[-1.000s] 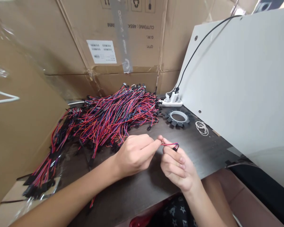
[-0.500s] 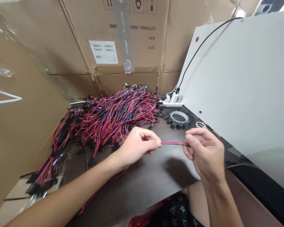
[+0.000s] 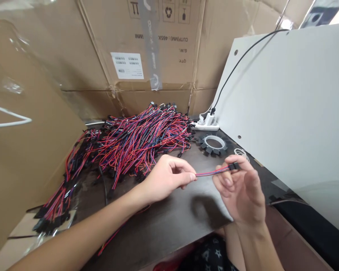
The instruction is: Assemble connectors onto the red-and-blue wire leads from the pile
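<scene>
Wire harness [image 3: 210, 174], with red and blue leads, was suspended above the dark tabletop [image 3: 169, 222], between the two hands. Clock positions were read from this harness. At 9 o'clock, the left hand [image 3: 169, 175] pinched the leads between thumb and index finger. At 3 o'clock, the right hand [image 3: 240, 192] had its palm turned toward the camera and its fingers loosely curled. Black connector [image 3: 234, 166] lay against these fingers; whether they clamped it could not be told.

Loose wires [image 3: 110, 241] emerged below the left forearm at 8 o'clock; their link to the held harness could not be determined. A wire bundle [image 3: 56, 207] lay farther out, at about 9 o'clock. At 10 o'clock, a large pile of harnesses [image 3: 141, 139] covered the tabletop.

A pale ring [image 3: 214, 149] fringed with black tabs lay flat at 12 o'clock. White cord [image 3: 241, 150] lay coiled at 2 o'clock, near the right hand's fingertips. Beyond the ring, a white power strip [image 3: 205, 127] held plugs. White panel [image 3: 288, 109] stood at 2 o'clock, with black cable [image 3: 271, 34] crossing it. Cardboard carton [image 3: 172, 67] formed the background at 11 o'clock, its printing inverted
</scene>
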Demonstrator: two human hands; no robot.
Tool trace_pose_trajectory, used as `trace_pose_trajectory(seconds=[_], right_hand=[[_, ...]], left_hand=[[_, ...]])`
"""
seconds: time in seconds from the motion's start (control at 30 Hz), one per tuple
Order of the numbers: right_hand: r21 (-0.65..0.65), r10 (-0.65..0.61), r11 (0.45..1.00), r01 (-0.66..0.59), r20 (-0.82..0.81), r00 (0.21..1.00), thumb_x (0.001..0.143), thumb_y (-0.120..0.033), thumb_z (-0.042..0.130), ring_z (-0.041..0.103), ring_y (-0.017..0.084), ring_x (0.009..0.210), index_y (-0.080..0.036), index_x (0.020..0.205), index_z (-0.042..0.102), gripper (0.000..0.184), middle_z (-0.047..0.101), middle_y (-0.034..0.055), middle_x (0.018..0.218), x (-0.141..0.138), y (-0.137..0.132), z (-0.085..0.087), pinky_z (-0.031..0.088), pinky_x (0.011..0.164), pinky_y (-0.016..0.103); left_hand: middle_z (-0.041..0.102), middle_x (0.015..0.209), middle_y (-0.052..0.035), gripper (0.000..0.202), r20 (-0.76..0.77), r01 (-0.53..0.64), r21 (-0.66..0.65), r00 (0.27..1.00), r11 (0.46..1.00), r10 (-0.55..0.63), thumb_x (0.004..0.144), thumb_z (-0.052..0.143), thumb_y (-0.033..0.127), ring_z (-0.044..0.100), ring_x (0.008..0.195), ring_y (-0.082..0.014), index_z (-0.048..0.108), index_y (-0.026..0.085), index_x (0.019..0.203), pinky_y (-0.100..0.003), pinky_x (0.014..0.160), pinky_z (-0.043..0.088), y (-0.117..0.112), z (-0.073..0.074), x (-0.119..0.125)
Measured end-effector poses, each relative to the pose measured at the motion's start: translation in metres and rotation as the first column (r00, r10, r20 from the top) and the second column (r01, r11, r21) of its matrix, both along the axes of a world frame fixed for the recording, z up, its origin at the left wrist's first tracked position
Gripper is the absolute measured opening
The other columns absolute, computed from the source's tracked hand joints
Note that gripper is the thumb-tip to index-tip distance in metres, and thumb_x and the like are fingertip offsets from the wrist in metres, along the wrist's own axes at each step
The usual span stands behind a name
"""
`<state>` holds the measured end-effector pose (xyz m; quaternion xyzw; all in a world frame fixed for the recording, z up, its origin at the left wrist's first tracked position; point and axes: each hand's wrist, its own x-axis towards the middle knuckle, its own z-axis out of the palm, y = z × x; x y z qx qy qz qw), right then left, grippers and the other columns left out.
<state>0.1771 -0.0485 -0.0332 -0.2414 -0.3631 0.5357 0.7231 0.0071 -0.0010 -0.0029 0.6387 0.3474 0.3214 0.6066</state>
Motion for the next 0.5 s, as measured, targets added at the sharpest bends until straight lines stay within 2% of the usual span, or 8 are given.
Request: trace_pose_trajectory(seconds=[0.1, 0.2, 0.27, 0.37, 0.5], right_hand=[[-0.014, 0.058, 0.998, -0.06, -0.089, 0.994, 0.072, -0.045, 0.075, 0.032, 0.006, 0.044, -0.022, 0.101, 0.063, 0.039, 0.049, -0.0044, 0.057, -0.014, 0.0, -0.001, 0.034, 0.04, 0.015], [-0.094, 0.08, 0.991, -0.101, -0.2, 0.977, 0.073, -0.043, 0.074, 0.026, 0.006, 0.045, -0.021, 0.111, 0.062, 0.045, 0.046, -0.0056, 0.056, -0.021, 0.002, -0.003, 0.03, 0.037, 0.014], [-0.12, 0.131, 0.979, -0.163, -0.235, 0.963, 0.074, -0.044, 0.072, 0.022, 0.005, 0.043, -0.019, 0.108, 0.065, 0.042, 0.043, -0.0063, 0.055, -0.022, 0.003, -0.005, 0.026, 0.035, 0.013], [-0.121, 0.198, 0.969, -0.217, -0.151, 0.969, 0.077, -0.041, 0.07, 0.026, 0.003, 0.041, -0.018, 0.09, 0.071, 0.027, 0.046, -0.0046, 0.053, -0.02, 0.003, -0.008, 0.028, 0.035, 0.012], [-0.145, 0.106, 0.985, -0.094, 0.082, 0.991, 0.079, -0.034, 0.07, 0.038, 0.005, 0.042, -0.015, 0.078, 0.073, 0.019, 0.051, -0.001, 0.052, -0.022, 0.002, -0.012, 0.033, 0.036, 0.015]], left_hand=[[0.051, 0.046, 0.0032, 0.013, 0.028, -0.006, 0.043, 1.0, 0.999, 0.005, 0.069, 0.065, 0.021, 0.043, 0.042, -0.0056, 0.068, 0.009, 0.067, -0.016, 0.041, 0.031, -0.002, 0.001, 0.001], [0.05, 0.045, 0.004, 0.013, 0.009, 0.009, 0.101, 1.0, 0.995, -0.009, 0.07, 0.064, 0.02, 0.041, 0.042, -0.005, 0.068, 0.008, 0.068, -0.016, 0.042, 0.031, -0.003, 0.0, 0.001], [0.05, 0.046, 0.0038, 0.014, -0.012, 0.019, 0.131, 1.0, 0.991, -0.018, 0.072, 0.063, 0.02, 0.041, 0.043, -0.0051, 0.069, 0.008, 0.069, -0.016, 0.043, 0.032, -0.003, -0.001, 0.001], [0.051, 0.048, 0.0031, 0.015, -0.041, 0.024, 0.161, 0.999, 0.987, -0.018, 0.073, 0.062, 0.021, 0.042, 0.045, -0.0056, 0.069, 0.007, 0.07, -0.017, 0.045, 0.033, -0.003, -0.002, 0.001], [0.051, 0.048, 0.003, 0.016, -0.077, 0.029, 0.171, 0.997, 0.985, -0.016, 0.074, 0.06, 0.02, 0.041, 0.046, -0.0057, 0.068, 0.008, 0.066, -0.017, 0.045, 0.032, -0.004, -0.003, 0.002]])
